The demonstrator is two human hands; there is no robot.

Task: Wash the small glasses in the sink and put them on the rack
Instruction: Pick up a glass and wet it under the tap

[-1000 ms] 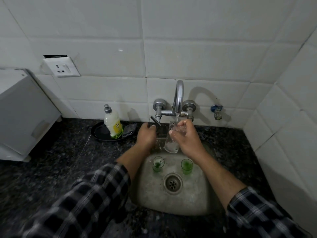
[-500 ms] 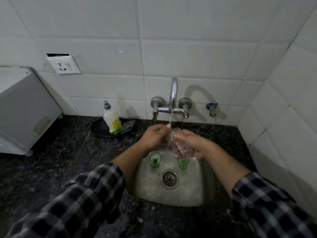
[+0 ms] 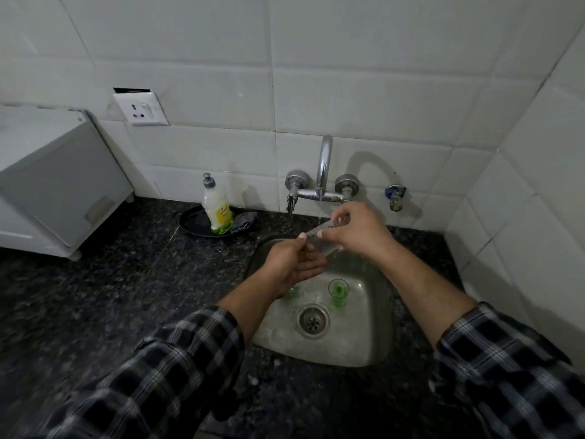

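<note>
1. Water is seen falling in a thin stream from the tap (image 3: 323,166) onto a clear glass (image 3: 321,237), which is held tilted, nearly on its side, above the sink (image 3: 373,346); it is carried by both hands at once.
2. Its upper end is pinched by the grip of the right hand (image 3: 357,231), thumb and fingers being pressed together on the rim; its lower end is clasped by the grip of the left hand (image 3: 292,264), the fingers being curled about it.
3. Two small green-tinted glasses are left standing in the basin; the right green glass (image 3: 338,291) is seen upright just behind the drain (image 3: 313,320); the left green glass (image 3: 292,293) is largely hidden by the left wrist, so that only a green patch is shown.
4. Both forearms are bared, the checked sleeves (image 3: 177,369) being pushed back.
5. On the dark speckled bench (image 3: 95,296), left of the sink, a soap bottle (image 3: 217,207) is stood on a black dish (image 3: 193,221), with a dark scrubber (image 3: 243,221) lying at the dish's right edge.
6. A white appliance (image 3: 53,182) is set at the far left of the bench; a wall socket (image 3: 141,109) is fixed to the tiles above.
</note>
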